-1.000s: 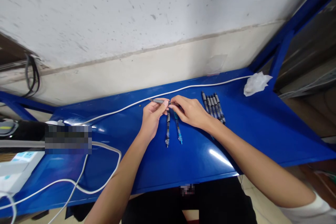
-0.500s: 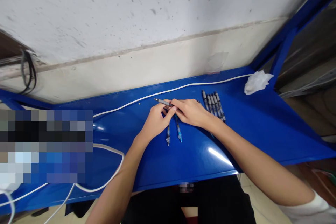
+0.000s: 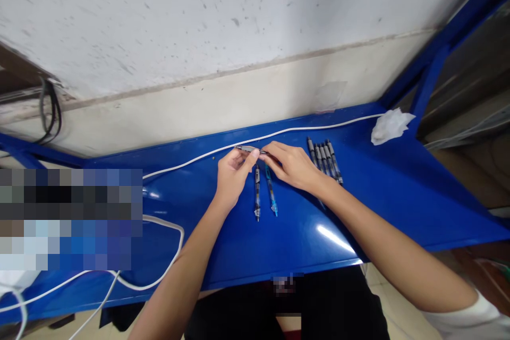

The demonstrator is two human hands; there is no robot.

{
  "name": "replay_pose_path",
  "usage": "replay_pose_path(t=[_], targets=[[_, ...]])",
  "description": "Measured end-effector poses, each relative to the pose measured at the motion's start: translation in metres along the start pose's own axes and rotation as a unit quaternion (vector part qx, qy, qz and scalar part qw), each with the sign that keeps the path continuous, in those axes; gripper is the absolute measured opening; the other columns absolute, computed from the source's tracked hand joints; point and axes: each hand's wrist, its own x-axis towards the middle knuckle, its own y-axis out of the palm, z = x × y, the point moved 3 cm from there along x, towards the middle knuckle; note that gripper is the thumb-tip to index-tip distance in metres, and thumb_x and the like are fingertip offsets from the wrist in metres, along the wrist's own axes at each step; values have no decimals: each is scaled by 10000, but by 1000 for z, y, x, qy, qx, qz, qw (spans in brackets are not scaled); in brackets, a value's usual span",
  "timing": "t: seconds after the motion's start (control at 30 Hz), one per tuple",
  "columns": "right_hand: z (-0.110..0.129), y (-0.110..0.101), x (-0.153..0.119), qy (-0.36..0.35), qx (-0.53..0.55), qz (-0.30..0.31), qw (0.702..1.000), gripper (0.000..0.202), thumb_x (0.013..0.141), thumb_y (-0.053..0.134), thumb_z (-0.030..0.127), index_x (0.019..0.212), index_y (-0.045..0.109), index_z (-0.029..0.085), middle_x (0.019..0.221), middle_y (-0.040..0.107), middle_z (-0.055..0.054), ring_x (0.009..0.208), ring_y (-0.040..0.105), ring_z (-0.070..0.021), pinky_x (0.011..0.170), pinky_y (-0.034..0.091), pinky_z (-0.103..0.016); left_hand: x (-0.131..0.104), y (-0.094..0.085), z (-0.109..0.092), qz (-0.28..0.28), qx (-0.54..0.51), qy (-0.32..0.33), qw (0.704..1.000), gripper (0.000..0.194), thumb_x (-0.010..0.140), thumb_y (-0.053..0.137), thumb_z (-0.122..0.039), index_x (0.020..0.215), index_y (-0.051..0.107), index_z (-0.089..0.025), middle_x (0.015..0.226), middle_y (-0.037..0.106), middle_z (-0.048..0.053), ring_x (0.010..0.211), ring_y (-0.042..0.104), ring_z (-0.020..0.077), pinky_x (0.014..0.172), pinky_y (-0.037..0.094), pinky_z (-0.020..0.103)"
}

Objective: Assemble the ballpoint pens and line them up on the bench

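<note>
My left hand [image 3: 234,176] is closed around a pen [image 3: 247,148] with a grey grip, its tip pointing left and the thumb lying along it. My right hand [image 3: 294,166] pinches the other end of that pen, and its fingertips partly hide it. Below the hands lie a clear-barrelled pen with dark parts [image 3: 257,194] and a blue pen [image 3: 271,194], side by side and slightly apart. Right of my right wrist, several grey-gripped pens [image 3: 323,158] lie in a row; my forearm covers some of their lower ends.
The blue table [image 3: 382,191] backs onto a wall [image 3: 239,90]. A white cable [image 3: 215,150] runs along the rear edge, with more loops at left. Crumpled white plastic [image 3: 390,126] sits at the back right, near a blue frame post [image 3: 430,79]. The left side is blurred out.
My hands have drawn slightly apart and up toward the wall, showing more of the held pen's middle. The two pens below are now more exposed.
</note>
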Motion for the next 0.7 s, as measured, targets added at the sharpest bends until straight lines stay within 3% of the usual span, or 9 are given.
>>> replay_pose_path(t=[0.1,0.57,0.7], targets=[[1,-1,-1,5,10,-14,1000,316,1170,456,443,1246,654,208,1115,767,-86,884,688,-201,748,450,-313,1,-2,1,4,3,-9,1000,283,919,850,-464,969,813,-189,847,708,35,699,572,132,689,472,275],[3,-1,1,22,-10,0,1000,419,1190,370,436,1023,683,212,870,759,-37,732,658,-174,695,385,-299,-2,2,5,26,-20,-13,999,316,917,845,-477,1068,808,-201,904,711,53,731,576,147,675,479,276],[3,-1,0,19,14,-22,999,350,1172,427,457,1145,676,212,988,784,-60,810,691,-189,736,429,-297,-2,2,9,31,-45,-16,998,302,922,842,-463,1087,797,-214,934,703,49,737,575,141,688,486,275]])
